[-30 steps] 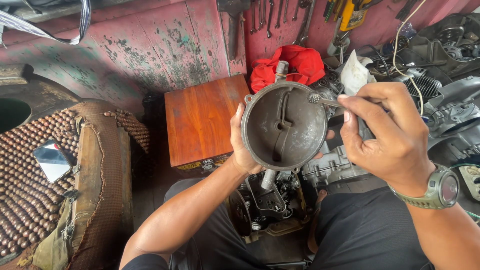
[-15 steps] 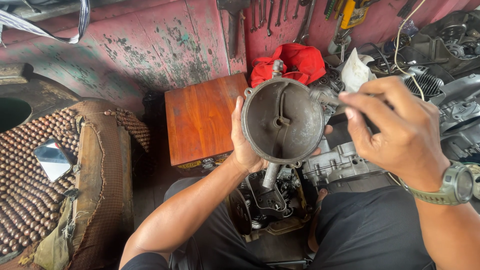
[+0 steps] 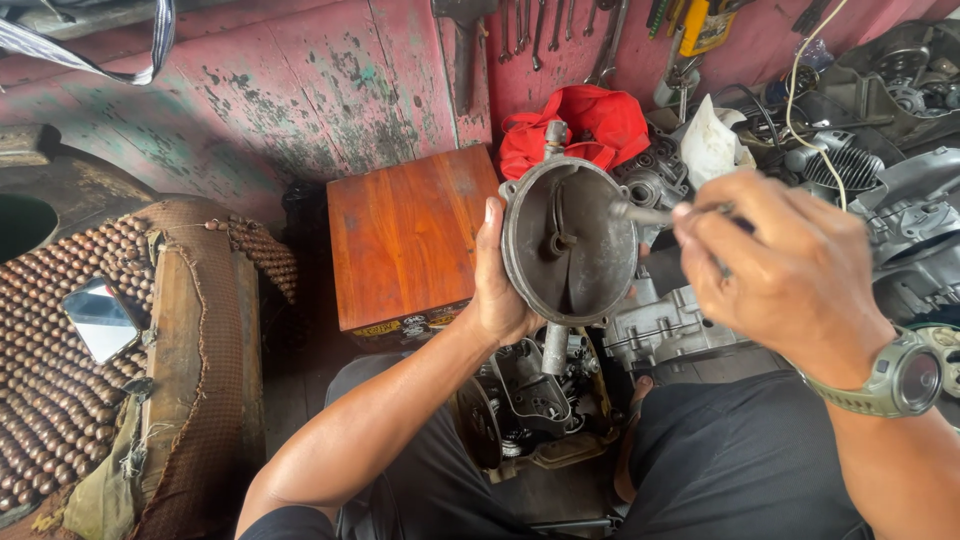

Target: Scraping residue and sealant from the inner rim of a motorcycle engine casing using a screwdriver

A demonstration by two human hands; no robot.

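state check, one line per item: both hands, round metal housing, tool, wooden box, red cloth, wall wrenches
left hand: gripping housing rim
round metal housing: held up, open side facing camera
right hand: gripping tool, blurred
thin metal tool: tip over housing
wooden box: closed
red cloth: bunched
wrenches: hanging

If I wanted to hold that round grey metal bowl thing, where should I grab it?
Probably by the rim of the round metal housing, from its left side, as the left hand does. The open face points towards you and stays clear for the right hand.

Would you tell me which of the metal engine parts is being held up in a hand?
The round, bowl-shaped grey housing, gripped by the left hand; the others lie below or beside it.
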